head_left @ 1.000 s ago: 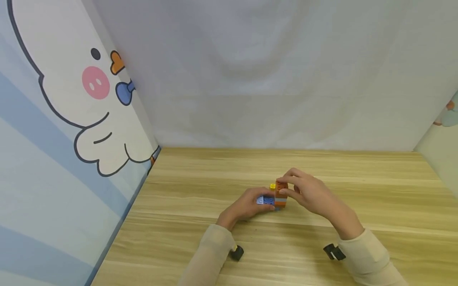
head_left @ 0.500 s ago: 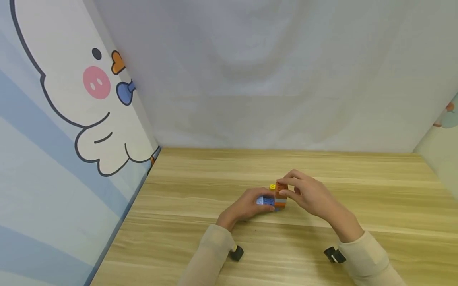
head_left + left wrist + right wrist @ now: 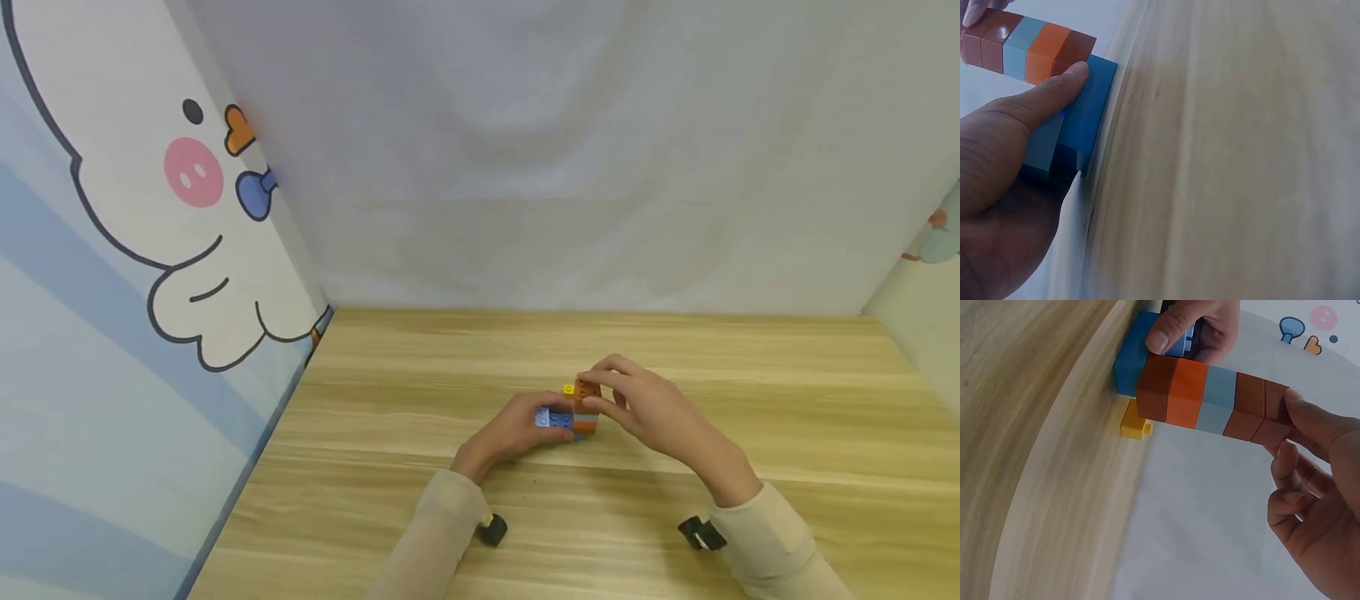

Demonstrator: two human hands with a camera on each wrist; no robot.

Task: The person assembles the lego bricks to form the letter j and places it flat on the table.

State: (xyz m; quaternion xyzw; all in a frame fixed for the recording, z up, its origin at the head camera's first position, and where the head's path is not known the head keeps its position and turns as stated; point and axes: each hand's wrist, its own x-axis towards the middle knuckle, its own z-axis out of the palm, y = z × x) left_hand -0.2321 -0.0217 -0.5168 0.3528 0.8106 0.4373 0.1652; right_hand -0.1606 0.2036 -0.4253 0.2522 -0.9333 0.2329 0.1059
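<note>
A tower of bricks in brown, orange and pale blue (image 3: 1219, 400) stands upright on a blue base brick (image 3: 1132, 356). My left hand (image 3: 510, 429) grips the base from the left, its thumb lying along the near side in the left wrist view. Lighter blue studded bricks (image 3: 553, 418) show between that thumb and the fingers. With thumb and fingertips, my right hand (image 3: 648, 404) pinches the top brown brick (image 3: 1277, 412) of the tower. No gap shows between this brick and the brown one below it.
Just behind the tower, a small yellow brick (image 3: 1132, 423) sits on the wooden table (image 3: 420, 358). A pale curtain (image 3: 570, 167) hangs along the table's far edge. At the left is a printed cartoon panel (image 3: 112, 250).
Both hands keep their hold on the bricks and the tower looks the same. Only the head view has shifted slightly.
</note>
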